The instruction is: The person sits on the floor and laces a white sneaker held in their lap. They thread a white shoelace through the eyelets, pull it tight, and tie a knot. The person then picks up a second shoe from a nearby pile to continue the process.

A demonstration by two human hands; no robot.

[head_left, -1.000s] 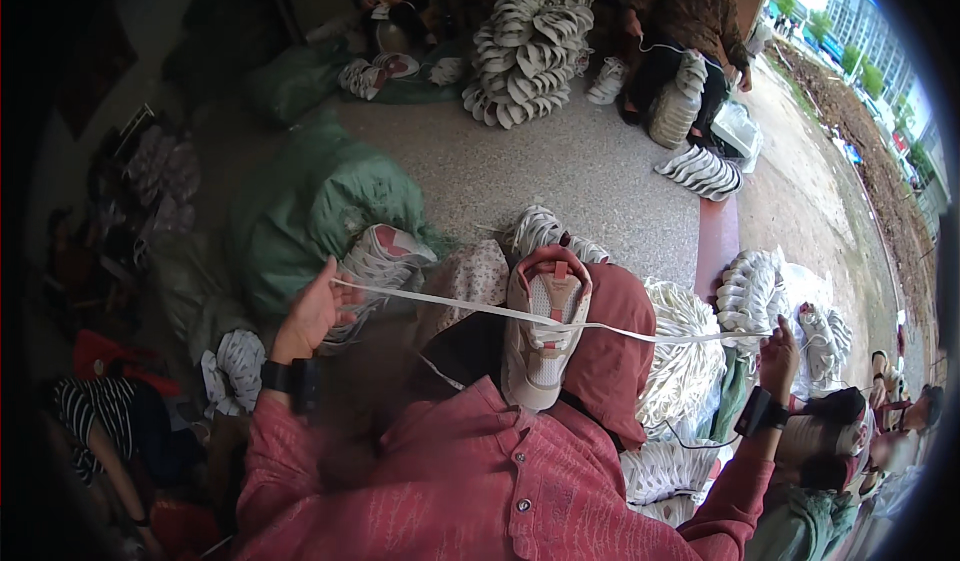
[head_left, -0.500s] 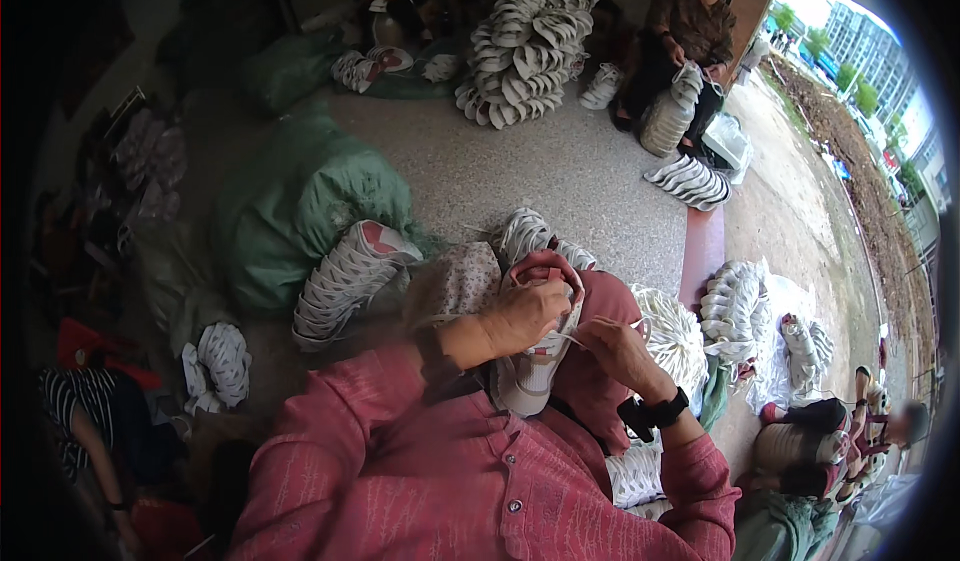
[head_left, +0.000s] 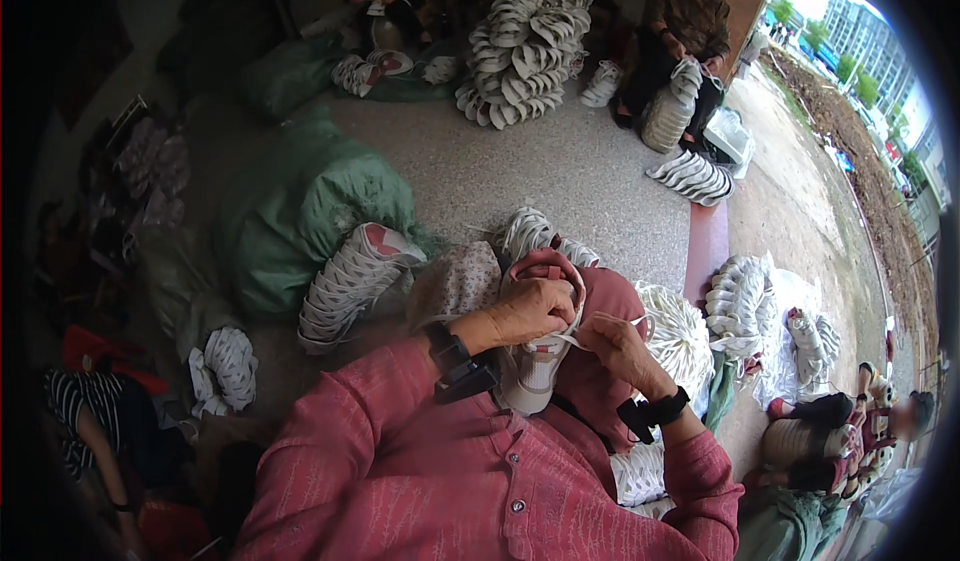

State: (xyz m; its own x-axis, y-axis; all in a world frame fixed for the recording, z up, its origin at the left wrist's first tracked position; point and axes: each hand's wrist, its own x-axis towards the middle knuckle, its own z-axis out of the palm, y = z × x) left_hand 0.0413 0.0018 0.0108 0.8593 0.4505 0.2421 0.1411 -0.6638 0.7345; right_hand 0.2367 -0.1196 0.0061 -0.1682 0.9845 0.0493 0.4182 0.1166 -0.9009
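Note:
A white and pink shoe (head_left: 532,385) is between my hands over my lap, its toe toward me and its pink-lined opening away from me. My left hand (head_left: 533,308) has its fingers curled over the shoe's tongue and eyelet edge; the fingertips are partly hidden. On the shoe's right side, my right hand (head_left: 617,347) pinches a white shoelace (head_left: 612,319), whose loose end sticks up above the fingers. Both wrists carry dark bands. Some of the lacing lies hidden under my left hand.
A green sack (head_left: 325,196) and a nested row of shoe uppers (head_left: 350,283) are at my left. A bundle of white laces (head_left: 672,336) hangs by my right knee. Far off stands a tall pile of uppers (head_left: 525,51). A seated person (head_left: 685,21) works at the back right.
My right hand has risen slightly beside the shoe, and the lace end now shows above its fingers. My left hand stays at the shoe's opening, its wrist shifted slightly.

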